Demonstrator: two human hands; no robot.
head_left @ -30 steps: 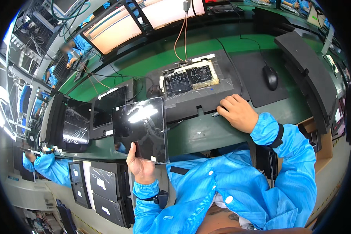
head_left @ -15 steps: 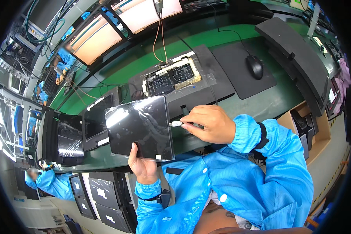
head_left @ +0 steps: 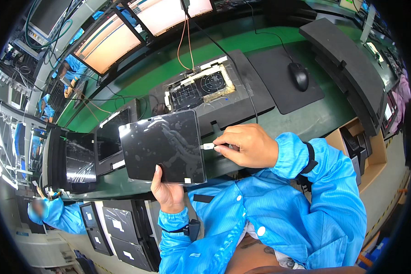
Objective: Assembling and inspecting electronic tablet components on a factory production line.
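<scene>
A black tablet (head_left: 162, 148) with clear film over its glass is held up above the bench's near edge. My left hand (head_left: 168, 192) grips it by the lower edge, thumb on the screen and the other fingers hidden behind. My right hand (head_left: 247, 145) pinches a white cable plug (head_left: 208, 146) at the tablet's right edge. The plug's metal tip meets that edge; how deep it sits I cannot tell. A black cable (head_left: 247, 82) runs down from above toward my right hand.
Behind the tablet, a black foam block holds a fixture (head_left: 201, 89). A mouse (head_left: 298, 76) lies on a black mat (head_left: 278, 98). More tablets (head_left: 81, 157) stand left. Monitors (head_left: 107, 43) line the back. A cardboard box (head_left: 372, 157) stands right; co-workers sit left.
The tablet has shifted slightly left and tilted a little. The plug in my right hand has stayed at its right edge. The black cable has swung into fuller view over the fixture.
</scene>
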